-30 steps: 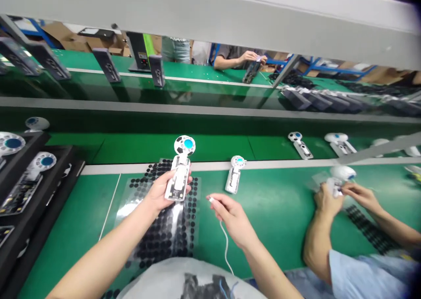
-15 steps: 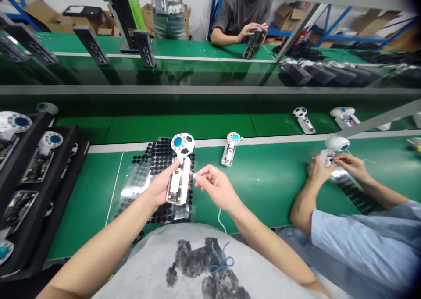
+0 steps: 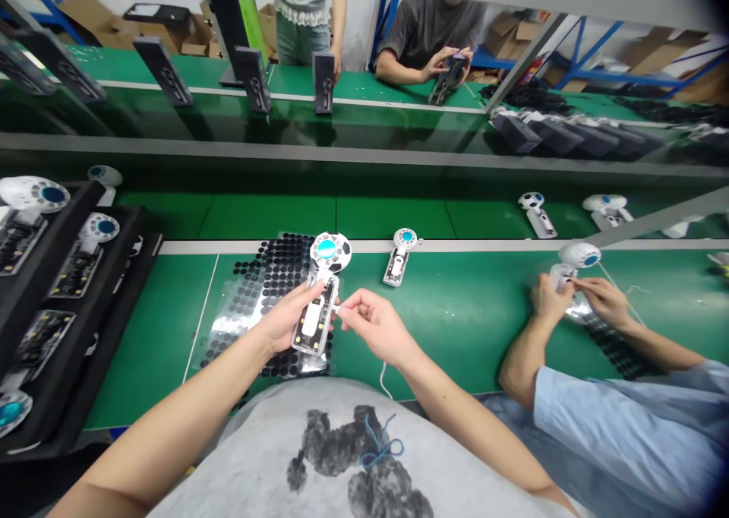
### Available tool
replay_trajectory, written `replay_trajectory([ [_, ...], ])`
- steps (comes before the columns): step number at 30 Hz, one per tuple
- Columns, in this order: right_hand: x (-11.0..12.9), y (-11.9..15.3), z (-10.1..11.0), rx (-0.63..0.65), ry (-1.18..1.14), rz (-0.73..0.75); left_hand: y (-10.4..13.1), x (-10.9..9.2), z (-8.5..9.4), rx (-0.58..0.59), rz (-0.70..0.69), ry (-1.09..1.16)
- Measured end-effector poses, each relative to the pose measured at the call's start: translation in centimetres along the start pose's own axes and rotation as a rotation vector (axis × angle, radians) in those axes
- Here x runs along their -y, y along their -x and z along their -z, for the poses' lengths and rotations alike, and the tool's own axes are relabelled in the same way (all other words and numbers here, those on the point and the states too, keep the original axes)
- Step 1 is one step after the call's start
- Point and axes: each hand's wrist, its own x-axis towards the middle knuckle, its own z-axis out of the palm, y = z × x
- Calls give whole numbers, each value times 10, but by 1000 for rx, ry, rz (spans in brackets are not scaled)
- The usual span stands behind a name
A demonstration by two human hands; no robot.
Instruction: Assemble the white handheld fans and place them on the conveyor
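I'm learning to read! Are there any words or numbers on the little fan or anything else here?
None can be read.
Handheld fan in the left hand: no legible print.
Dark upright units on the far belt: pale markings, too small and blurred.
Boards in the black trays: too small to read.
Shirt: only a dark picture.

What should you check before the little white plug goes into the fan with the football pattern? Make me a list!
1. Left hand grips the white handheld fan with the football-patterned head: ok.
2. Right hand pinches the small white plug on its white cable: ok.
3. Plug tip close beside the fan's handle: ok.
4. Plug lined up with a socket: cannot tell, too small.
5. Clear sheet of black round stickers lies flat underneath: ok.
6. Neighbour's hands well apart: ok.
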Motion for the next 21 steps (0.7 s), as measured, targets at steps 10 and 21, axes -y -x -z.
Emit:
replay_trajectory([
  [10,-6,6,1,-31,161,8,-1,5,-6,-34,1,-142],
  [21,-10,2,7,31,115,-63,-1,14,-12,-130,103,-111],
])
